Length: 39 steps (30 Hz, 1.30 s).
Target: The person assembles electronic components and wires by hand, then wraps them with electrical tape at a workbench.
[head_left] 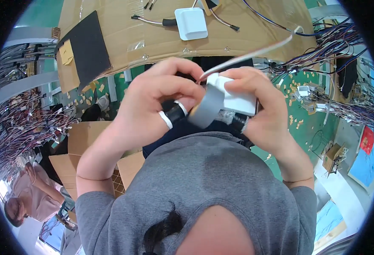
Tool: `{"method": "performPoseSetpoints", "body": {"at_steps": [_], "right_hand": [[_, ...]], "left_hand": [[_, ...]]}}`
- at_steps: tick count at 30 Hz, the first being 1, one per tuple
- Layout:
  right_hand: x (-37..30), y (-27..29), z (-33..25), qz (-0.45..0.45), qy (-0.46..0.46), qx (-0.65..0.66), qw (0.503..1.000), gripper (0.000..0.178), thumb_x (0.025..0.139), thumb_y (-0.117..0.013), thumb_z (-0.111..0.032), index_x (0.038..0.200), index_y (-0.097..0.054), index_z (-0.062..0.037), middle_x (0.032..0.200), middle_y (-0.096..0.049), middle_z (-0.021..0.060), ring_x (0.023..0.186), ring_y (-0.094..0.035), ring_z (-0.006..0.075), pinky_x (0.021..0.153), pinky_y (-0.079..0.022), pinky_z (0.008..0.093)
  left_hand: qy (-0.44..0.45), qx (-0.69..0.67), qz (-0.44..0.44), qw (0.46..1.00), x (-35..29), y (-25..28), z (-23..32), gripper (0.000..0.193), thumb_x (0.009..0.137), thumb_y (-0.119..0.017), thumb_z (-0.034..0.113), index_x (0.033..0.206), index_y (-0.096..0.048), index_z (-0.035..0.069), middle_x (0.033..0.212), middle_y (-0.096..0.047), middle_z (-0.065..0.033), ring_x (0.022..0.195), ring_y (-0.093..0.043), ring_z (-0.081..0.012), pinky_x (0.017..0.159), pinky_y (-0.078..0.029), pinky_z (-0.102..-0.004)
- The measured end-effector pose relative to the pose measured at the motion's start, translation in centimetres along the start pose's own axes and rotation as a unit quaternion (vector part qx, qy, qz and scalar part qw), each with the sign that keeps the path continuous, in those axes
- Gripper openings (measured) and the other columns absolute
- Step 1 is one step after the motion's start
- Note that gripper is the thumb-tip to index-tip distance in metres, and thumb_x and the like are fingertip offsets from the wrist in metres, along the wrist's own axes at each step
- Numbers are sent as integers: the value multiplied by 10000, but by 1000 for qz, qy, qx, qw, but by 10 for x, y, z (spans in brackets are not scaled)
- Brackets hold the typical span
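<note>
My right hand (261, 95) is wrapped round a small white plastic box (239, 100), thumb on its upper face. A whitish, partly brown flat cable (255, 52) runs from the box's left end up to the far right. In front of the box curves a smooth grey band (207, 107), like tape. My left hand (161, 91) is closed, its fingertips meeting at the cable's base and the band; what they pinch is hidden. Black and white wrapping covers part of both thumbs.
On the cardboard-covered table (123, 25) lie another white box with a cable (191, 24), a black sheet (87, 49) and yellow paper pieces (66, 52). Wire bundles (340, 42) hang on both sides. Open cartons (89, 138) stand left. Another person (38, 191) sits at lower left.
</note>
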State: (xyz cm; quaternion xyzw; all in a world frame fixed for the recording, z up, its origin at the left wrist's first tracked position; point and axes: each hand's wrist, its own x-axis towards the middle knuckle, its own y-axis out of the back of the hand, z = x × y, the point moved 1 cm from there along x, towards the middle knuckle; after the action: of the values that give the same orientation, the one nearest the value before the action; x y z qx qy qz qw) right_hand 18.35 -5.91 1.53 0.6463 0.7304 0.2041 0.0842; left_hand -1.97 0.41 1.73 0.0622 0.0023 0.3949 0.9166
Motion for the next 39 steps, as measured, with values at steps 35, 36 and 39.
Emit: {"method": "performPoseSetpoints", "body": {"at_steps": [35, 36, 39], "right_hand": [[1, -3, -15, -101, -235, 325, 910, 393, 640, -763, -64, 981, -569, -41, 937, -633, 52, 855, -600, 116, 781, -469, 263], [1, -6, -11, -122, -242, 390, 880, 311, 718, -720, -99, 976, -560, -34, 925, -635, 40, 840, -604, 99, 772, -473, 248], [1, -14, -3, -154, -349, 627, 679, 291, 856, -552, -216, 1063, -527, -13, 952, -624, 143, 861, -631, 232, 684, -511, 307]], "left_hand": [[109, 97, -119, 982, 3, 8, 38, 642, 737, -721, 276, 1241, -460, -23, 1087, -549, -129, 953, -537, -175, 850, -418, -276], [43, 104, -79, 990, 5, 4, 26, 664, 724, -738, 282, 1248, -461, -19, 1051, -575, -97, 914, -550, -129, 802, -432, -253], [59, 131, 7, 990, 15, -7, 19, 666, 818, -625, 386, 1297, -379, -4, 1163, -520, -117, 913, -553, -122, 764, -435, -237]]}}
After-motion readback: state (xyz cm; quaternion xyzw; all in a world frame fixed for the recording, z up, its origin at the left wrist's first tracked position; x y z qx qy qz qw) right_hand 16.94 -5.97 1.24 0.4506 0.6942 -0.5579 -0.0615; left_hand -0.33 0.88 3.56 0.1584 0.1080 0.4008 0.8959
